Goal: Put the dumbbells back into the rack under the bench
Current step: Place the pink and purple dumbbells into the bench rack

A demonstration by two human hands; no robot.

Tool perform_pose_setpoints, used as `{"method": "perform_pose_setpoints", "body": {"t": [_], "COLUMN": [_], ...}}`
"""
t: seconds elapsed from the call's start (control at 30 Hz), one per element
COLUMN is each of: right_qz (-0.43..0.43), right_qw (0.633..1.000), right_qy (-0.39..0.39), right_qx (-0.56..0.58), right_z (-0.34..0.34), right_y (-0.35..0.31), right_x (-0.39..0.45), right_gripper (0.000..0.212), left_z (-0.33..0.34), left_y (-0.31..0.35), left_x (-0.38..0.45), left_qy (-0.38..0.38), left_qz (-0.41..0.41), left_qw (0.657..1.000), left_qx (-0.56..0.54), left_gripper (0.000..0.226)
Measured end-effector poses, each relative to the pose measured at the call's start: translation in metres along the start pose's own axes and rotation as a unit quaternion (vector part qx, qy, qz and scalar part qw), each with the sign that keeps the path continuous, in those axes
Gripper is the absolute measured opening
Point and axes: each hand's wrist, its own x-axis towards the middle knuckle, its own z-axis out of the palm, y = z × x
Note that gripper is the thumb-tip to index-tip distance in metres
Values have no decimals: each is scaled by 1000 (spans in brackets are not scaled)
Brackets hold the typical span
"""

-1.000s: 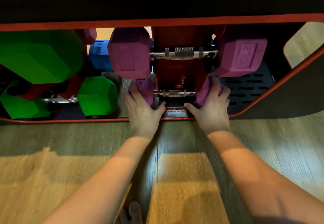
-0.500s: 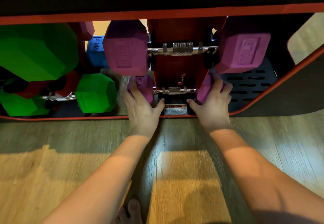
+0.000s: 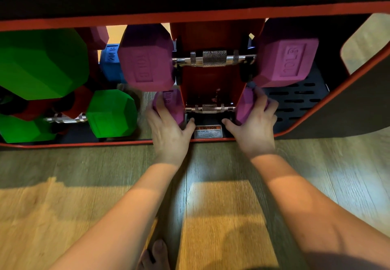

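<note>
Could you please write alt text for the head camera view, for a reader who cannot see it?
Two bare hands, left hand and right hand, grip the heads of a lower purple dumbbell in the red rack under a bench. An upper purple dumbbell rests above it, green dumbbells sit to the left, and wooden floor lies in front.

Purple dumbbell heads (image 3: 147, 58): matt, finely grained rubber-like coating with moulded lettering. Handles (image 3: 214, 58): polished chrome-like metal, knurled at the centre. Green dumbbell heads (image 3: 111, 113): matt, smooth-faceted. Rack panel (image 3: 213, 83): painted red, faintly glossy. Floor (image 3: 221, 217): wood-grain boards, low sheen. Caution label (image 3: 208, 132): printed sticker.
</note>
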Motion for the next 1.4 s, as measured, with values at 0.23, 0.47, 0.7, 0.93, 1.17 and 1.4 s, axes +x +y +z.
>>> {"method": "perform_pose_setpoints", "body": {"t": [0.23, 0.47, 0.7, 0.93, 1.17, 1.4], "right_qz": [-6, -12, -8, -20, -25, -37], "right_qw": [1000, 1000, 1000, 999, 998, 993], "right_qy": [-1, -2, -2, 14, 22, 46], "right_qx": [-7, -15, -22, -30, -47, -102], "right_z": [0, 0, 2, 2, 1, -3], "right_y": [-1, -1, -1, 2, 3, 0], "right_x": [0, 0, 1, -2, -5, -10], "right_gripper": [101, 101, 103, 110, 111, 113], "left_z": [0, -1, -3, -5, -5, -8], "left_y": [-2, -1, 3, 1, 0, -1], "left_x": [0, 0, 1, -1, -2, 0], "left_qy": [1, 3, 3, 0, -1, 21], "left_qz": [-3, -8, -17, -24, -32, -11], "left_qw": [1000, 1000, 1000, 999, 998, 997], "left_qx": [-4, -3, 16, 49, 63, 69], "left_gripper": [97, 98, 98, 104, 112, 119]}}
